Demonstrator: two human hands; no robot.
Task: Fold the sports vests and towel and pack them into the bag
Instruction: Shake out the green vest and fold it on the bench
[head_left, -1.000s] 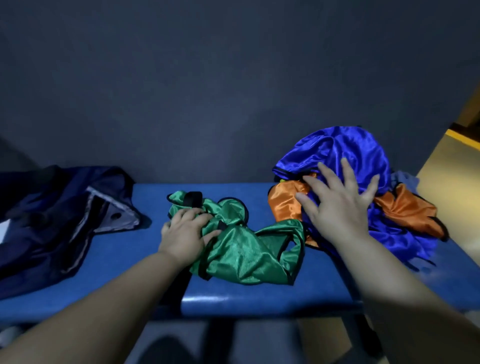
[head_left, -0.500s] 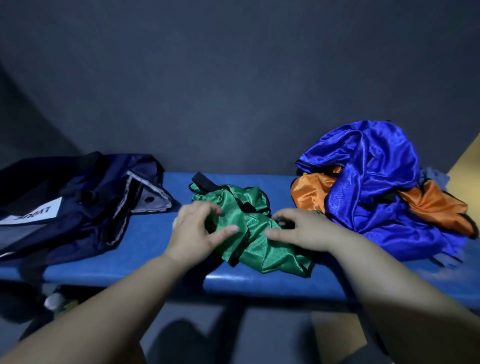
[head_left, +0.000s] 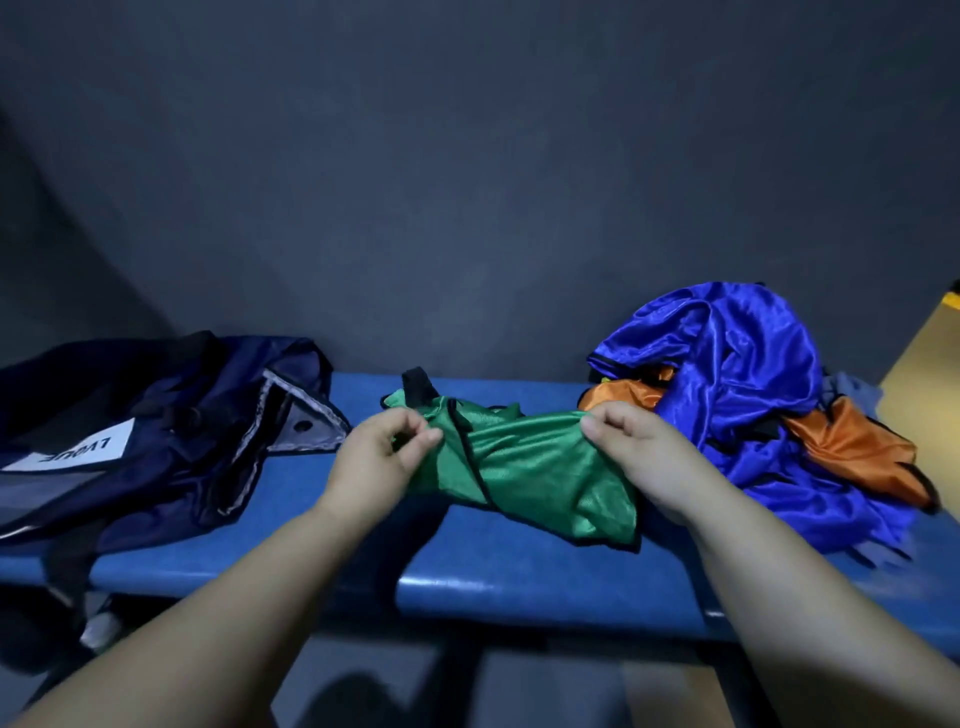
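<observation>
Where the blue desk (head_left: 519, 577) meets the wall, the navy bag (head_left: 171, 447) slumps open at its left end, its inside too dark to read. At the right end a shiny blue vest (head_left: 727, 364) heaps over an orange vest (head_left: 852, 447). Between them the green vest (head_left: 535, 462), black-trimmed and twisted, stretches just above the desk, with the grip of your left hand (head_left: 374, 462) and of your right hand (head_left: 649, 457) each pinching one end.

Navy bag (head_left: 171, 415) — white label (head_left: 78, 452), upside-down letters, roughly "LVOUE", blurred.
</observation>
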